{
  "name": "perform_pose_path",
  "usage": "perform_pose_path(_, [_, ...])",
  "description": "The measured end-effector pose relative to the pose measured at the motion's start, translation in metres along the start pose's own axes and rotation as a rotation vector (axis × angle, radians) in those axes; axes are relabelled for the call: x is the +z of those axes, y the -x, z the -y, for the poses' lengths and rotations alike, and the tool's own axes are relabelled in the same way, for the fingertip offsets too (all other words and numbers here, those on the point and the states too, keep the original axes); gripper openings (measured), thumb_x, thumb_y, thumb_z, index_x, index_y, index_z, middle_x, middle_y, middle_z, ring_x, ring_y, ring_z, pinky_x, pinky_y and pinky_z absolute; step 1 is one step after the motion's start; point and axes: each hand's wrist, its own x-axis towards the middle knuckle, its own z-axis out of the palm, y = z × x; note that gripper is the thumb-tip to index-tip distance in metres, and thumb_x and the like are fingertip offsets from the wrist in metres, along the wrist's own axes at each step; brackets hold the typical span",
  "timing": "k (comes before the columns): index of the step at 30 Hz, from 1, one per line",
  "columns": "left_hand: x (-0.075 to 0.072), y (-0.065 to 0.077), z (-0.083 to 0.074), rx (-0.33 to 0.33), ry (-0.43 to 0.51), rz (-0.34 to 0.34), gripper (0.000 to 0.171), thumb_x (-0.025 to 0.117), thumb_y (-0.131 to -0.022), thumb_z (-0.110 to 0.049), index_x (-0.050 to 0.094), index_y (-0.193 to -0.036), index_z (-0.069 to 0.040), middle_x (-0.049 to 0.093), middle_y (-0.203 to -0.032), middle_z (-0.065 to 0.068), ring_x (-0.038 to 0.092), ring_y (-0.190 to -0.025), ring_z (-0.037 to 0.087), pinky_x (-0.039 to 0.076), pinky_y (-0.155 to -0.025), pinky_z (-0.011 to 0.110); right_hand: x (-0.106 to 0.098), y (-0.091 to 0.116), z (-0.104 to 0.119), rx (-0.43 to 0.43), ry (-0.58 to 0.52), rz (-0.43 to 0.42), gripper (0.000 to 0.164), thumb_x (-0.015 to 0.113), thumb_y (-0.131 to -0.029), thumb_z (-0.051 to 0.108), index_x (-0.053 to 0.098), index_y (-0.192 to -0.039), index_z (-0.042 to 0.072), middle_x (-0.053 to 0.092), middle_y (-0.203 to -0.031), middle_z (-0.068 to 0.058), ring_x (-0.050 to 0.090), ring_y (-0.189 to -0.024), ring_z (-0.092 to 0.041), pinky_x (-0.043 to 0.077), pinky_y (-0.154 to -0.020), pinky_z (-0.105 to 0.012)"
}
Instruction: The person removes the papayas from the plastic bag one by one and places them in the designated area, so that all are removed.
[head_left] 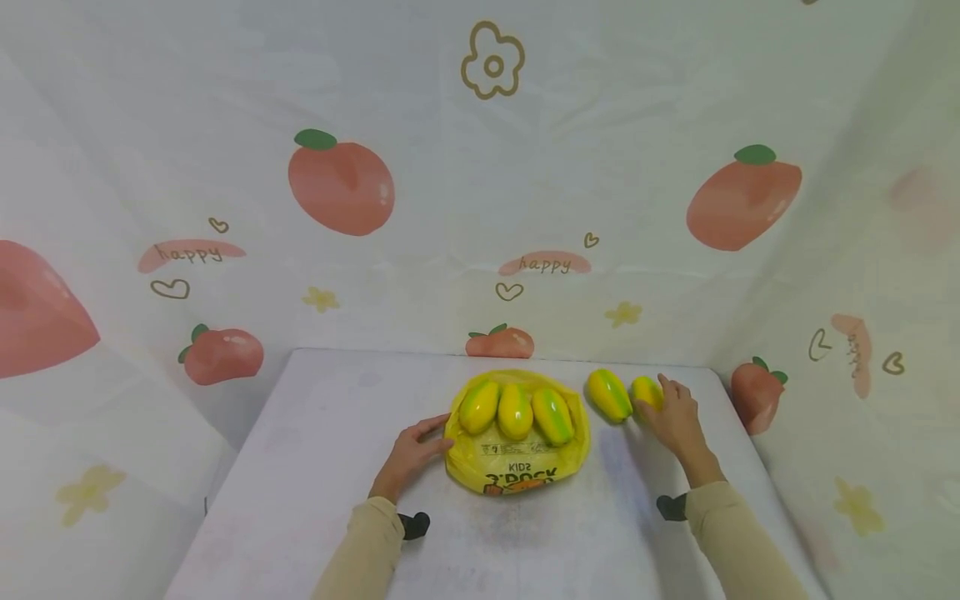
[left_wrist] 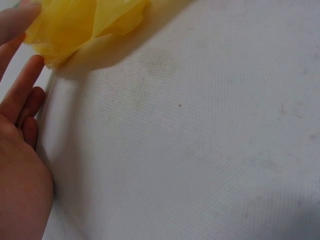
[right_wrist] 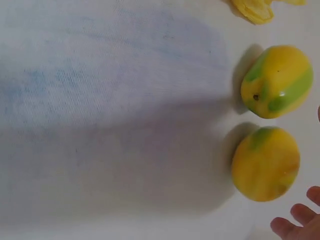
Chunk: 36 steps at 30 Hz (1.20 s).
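Observation:
A yellow plastic bag [head_left: 517, 462] with its rim spread wide lies in the middle of the table, with dark printing that reads upside down. Three shiny yellow-and-green papayas [head_left: 514, 411] rest side by side in its far half. My left hand [head_left: 411, 454] is at the bag's left rim, its fairly straight fingertips touching the yellow film [left_wrist: 75, 30] in the left wrist view. To the right of the bag lie two more papayas, a nearer one [right_wrist: 277, 82] and an outer one [right_wrist: 266, 164]. Around the outer one my right hand [head_left: 677, 419] spreads its fingers, fingertips close beside it.
The white table [head_left: 315, 500] ends at the back against a white curtain [head_left: 420, 275] printed with peaches, hearts and flowers. The same curtain runs along both sides. Dark wrist mounts [head_left: 415, 525] show at the sleeves.

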Motion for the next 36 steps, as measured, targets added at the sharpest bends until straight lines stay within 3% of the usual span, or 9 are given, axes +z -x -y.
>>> perform_pose_path(8, [0.001,-0.001,0.001,-0.004,0.001,-0.001,0.052,0.079,-0.088,-0.034,0.066,-0.137,-0.028,0.057,-0.152,0.004,0.039,-0.150,0.036,0.025,-0.125,0.065,-0.005,0.004,0.012,-0.041,0.103,-0.004,0.081,0.061,-0.099,0.038,0.025,-0.155,-0.007,0.022,-0.154,-0.045,0.030,-0.134,-0.068,0.036,-0.105,-0.080])
perform_pose_path(16, [0.001,-0.002,0.000,-0.011,0.002,0.000,0.052,0.079,-0.087,-0.035,0.066,-0.137,-0.028,0.057,-0.151,0.004,0.040,-0.150,0.036,0.025,-0.125,0.065,0.000,0.006,0.025,-0.103,0.211,0.007,0.090,0.058,-0.097,0.055,0.024,-0.158,-0.003,0.019,-0.158,-0.042,0.021,-0.142,-0.068,0.023,-0.112,-0.082])
perform_pose_path(24, [0.001,-0.001,-0.002,-0.033,0.017,-0.006,0.051,0.078,-0.089,-0.034,0.065,-0.138,-0.028,0.056,-0.153,0.004,0.038,-0.151,0.035,0.023,-0.125,0.065,0.010,0.009,0.039,-0.157,0.263,0.041,0.096,0.049,-0.095,0.070,0.021,-0.162,0.008,0.011,-0.165,-0.036,0.009,-0.149,-0.065,0.011,-0.113,-0.085])
perform_pose_path(36, [0.000,-0.003,0.001,-0.024,0.003,0.002,0.052,0.078,-0.089,-0.036,0.064,-0.138,-0.029,0.056,-0.153,0.003,0.039,-0.151,0.035,0.024,-0.125,0.064,0.019,0.018,0.065,-0.290,0.307,0.003,0.095,0.059,-0.090,0.068,0.029,-0.161,0.012,0.016,-0.167,-0.030,0.014,-0.152,-0.060,0.015,-0.114,-0.084])
